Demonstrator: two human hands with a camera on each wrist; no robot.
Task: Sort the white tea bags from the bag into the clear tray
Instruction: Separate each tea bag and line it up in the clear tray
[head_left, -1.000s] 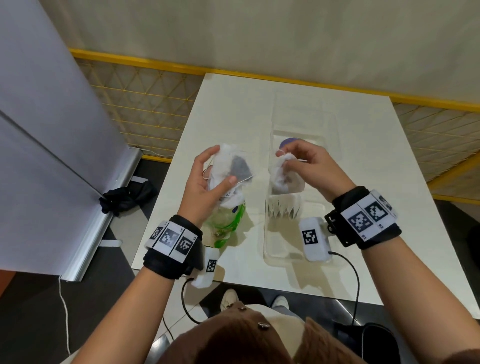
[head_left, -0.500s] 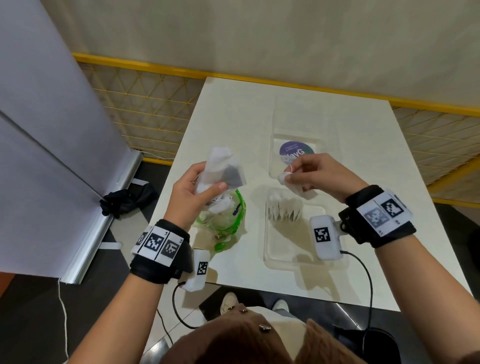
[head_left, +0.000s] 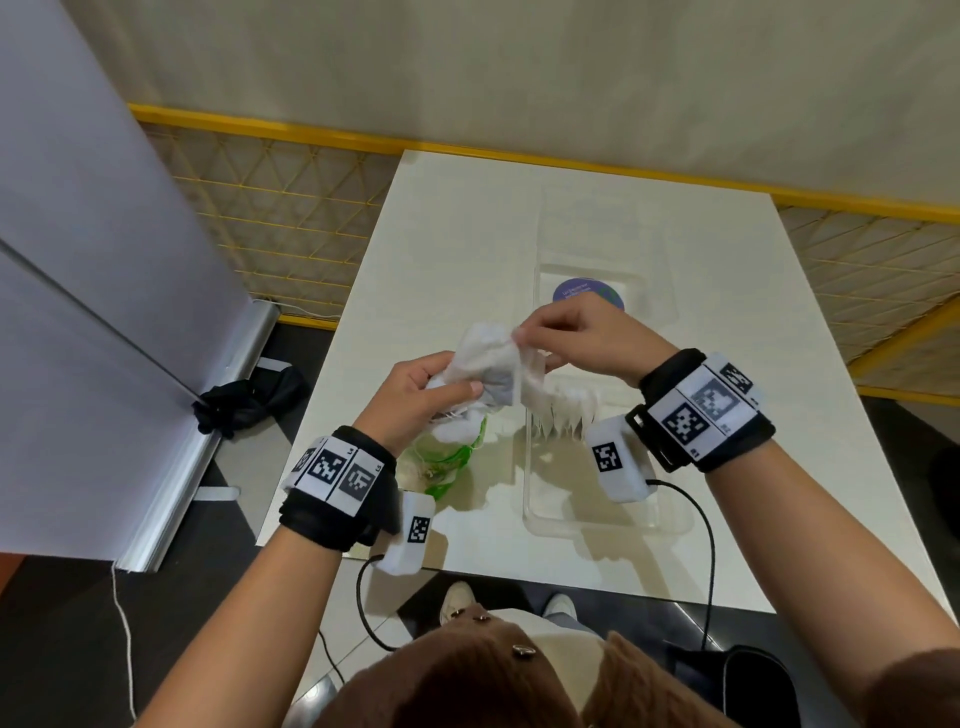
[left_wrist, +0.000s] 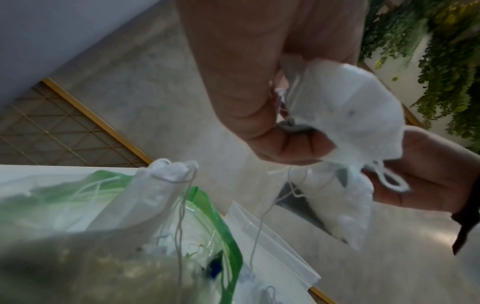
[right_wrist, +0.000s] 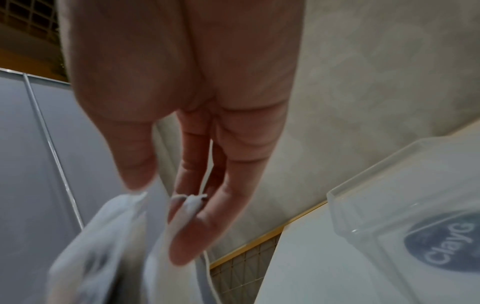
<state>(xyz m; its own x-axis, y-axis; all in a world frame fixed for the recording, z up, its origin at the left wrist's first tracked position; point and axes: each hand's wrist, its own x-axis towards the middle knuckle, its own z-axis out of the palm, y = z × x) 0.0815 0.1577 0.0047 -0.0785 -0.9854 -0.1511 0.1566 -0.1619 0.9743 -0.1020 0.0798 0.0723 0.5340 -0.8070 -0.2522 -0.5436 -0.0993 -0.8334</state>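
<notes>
label: "ClayG" in white on dark round sticker (right_wrist: 446, 248); on: clear tray (right_wrist: 376, 205); other print: illegible

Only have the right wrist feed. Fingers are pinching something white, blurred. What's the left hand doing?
Observer: The left hand grips a bunch of white tea bags above the table; the right hand pinches the bunch's top edge.
Operator: Anything in the tray yet?
Observer: Yes, a row of white tea bags stands in the clear plastic tray.
Operator: Source bag?
Observer: The green-edged clear plastic bag lies on the white table, left of the tray, below the left hand.
</notes>
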